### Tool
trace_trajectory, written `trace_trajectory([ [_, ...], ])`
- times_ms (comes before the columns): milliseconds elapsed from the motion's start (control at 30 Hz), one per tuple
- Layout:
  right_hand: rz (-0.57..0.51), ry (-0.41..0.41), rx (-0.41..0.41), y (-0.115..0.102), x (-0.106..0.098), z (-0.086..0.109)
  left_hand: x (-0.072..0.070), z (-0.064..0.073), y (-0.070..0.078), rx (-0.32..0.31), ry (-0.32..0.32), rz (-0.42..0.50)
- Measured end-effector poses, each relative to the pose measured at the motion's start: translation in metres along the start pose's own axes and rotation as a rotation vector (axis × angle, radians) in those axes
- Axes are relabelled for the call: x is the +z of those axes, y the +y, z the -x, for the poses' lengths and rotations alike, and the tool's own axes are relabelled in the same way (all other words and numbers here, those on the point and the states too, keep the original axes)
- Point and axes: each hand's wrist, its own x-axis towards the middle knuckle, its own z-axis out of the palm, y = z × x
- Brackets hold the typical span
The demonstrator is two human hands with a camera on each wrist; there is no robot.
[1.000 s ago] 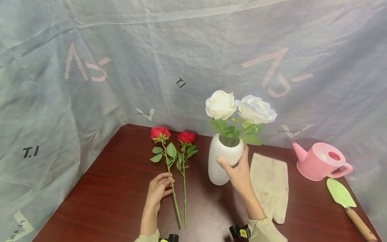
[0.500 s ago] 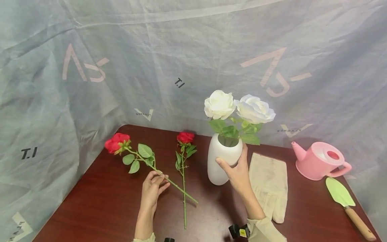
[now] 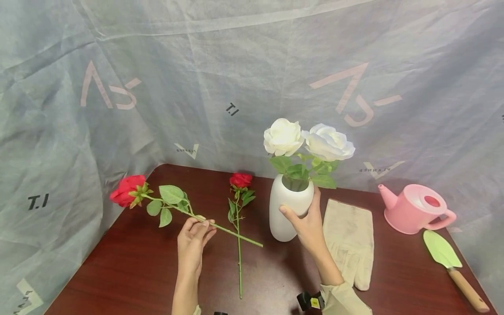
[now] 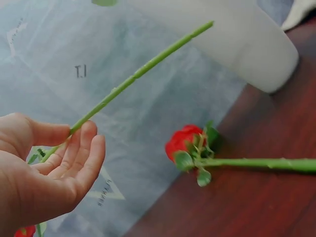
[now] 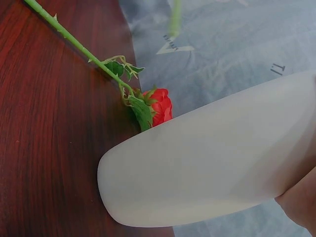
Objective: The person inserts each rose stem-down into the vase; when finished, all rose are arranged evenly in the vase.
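Note:
In the head view my left hand (image 3: 192,243) pinches the green stem of a red rose (image 3: 127,191) between thumb and fingers. The bloom points left and the cut end right, above the table; the left wrist view shows the bare stem (image 4: 143,70) slanting up from the fingertips. A second red rose (image 3: 241,180) lies on the table between my hands, its stem toward me. My right hand (image 3: 309,225) grips a white vase (image 3: 283,210) from its right side, thumb across the front. Two white roses (image 3: 282,137) stand in the vase.
Right of the vase lie pale cloth gloves (image 3: 348,240). Farther right are a pink watering can (image 3: 413,210) and a green trowel (image 3: 442,251) with a wooden handle. Grey fabric (image 3: 220,74) hangs behind the dark red table (image 3: 130,262).
My left hand has lifted the nearer-left red rose and turned it, so its bloom swung left and its stem end swung right. My right hand stays on the vase.

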Motion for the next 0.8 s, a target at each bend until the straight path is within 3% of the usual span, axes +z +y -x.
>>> trace_trajectory([
  [133,0.006,0.001,0.000,0.000,0.001,0.000,0.008,0.002,0.009,0.050,0.005,0.118],
  [400,0.001,-0.005,-0.002,-0.001,0.001,0.001,0.037,0.012,0.024,0.150,-0.040,0.310],
  [633,-0.003,-0.007,0.003,0.000,0.000,0.001,0.046,0.017,0.043,0.260,-0.078,0.406],
  [800,-0.004,-0.008,-0.004,0.000,0.000,0.000,0.050,0.015,0.052,0.285,-0.075,0.432],
])
